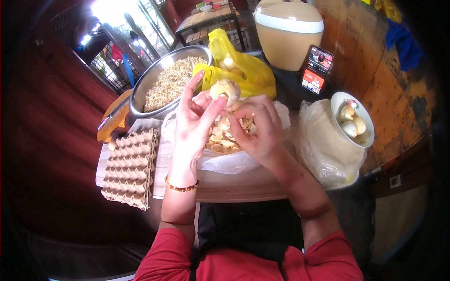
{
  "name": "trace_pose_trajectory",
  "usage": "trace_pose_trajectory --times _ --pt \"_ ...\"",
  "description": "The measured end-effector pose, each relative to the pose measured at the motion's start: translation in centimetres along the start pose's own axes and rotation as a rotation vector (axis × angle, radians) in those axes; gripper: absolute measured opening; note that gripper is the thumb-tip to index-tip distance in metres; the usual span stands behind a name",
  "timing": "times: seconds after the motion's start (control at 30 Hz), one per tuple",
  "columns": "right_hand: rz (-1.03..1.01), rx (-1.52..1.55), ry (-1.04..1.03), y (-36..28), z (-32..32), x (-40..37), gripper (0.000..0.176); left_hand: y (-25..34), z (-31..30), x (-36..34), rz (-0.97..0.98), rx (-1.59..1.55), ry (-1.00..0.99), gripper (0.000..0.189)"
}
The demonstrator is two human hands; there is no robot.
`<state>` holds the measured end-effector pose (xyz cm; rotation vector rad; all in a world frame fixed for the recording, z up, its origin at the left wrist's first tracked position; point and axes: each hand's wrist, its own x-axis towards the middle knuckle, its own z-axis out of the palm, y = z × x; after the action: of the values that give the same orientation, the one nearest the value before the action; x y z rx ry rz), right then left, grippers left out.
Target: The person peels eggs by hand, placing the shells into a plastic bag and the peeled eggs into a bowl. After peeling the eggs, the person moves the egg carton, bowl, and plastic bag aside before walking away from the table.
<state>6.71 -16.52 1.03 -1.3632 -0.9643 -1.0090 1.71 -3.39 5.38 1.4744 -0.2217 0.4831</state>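
Observation:
My left hand [199,110] is closed around an egg [225,90], holding it up between thumb and fingers. The egg's surface is pale and uneven, with a dark opening on the side toward me. Just to the right, my right hand [260,126] has its thumb and fingers drawn together in a pinch close to the egg. Whatever lies between those fingertips is too small to name. Beneath both hands, broken eggshells [222,143] lie in a white plastic bag [225,163] on the table.
An egg tray [129,171] is at left, behind it a metal basin [137,100] of bean sprouts. A yellow bag [255,75] holds eggs. At right, a bowl [338,105] with several eggs rests on a plastic-wrapped bundle [323,145]. A phone [317,70] leans near a beige container [288,47].

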Motion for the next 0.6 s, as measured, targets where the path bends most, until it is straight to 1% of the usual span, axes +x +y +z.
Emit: trace_pose_trajectory --times 0.1,0.2,0.27,0.37,0.6 --pt "-0.030 0.000 -0.029 0.0 0.2 -0.2 0.023 -0.1 0.4 0.0 0.011 -0.013 0.049 0.065" --pt "0.003 0.000 -0.034 -0.1 0.2 -0.1 0.022 -0.1 0.6 -0.2 0.019 -0.042 0.067 0.066" --pt "0.072 -0.024 0.017 -0.2 0.1 0.0 0.024 0.0 0.7 -0.4 0.024 -0.047 0.068 0.066" --pt "0.047 -0.055 0.063 -0.2 0.0 0.2 0.027 -0.1 0.8 -0.7 0.008 -0.057 0.073 0.067" --pt "0.035 -0.052 0.090 -0.3 -0.1 0.4 0.027 -0.1 1.1 -0.9 0.032 -0.091 0.065 0.070"
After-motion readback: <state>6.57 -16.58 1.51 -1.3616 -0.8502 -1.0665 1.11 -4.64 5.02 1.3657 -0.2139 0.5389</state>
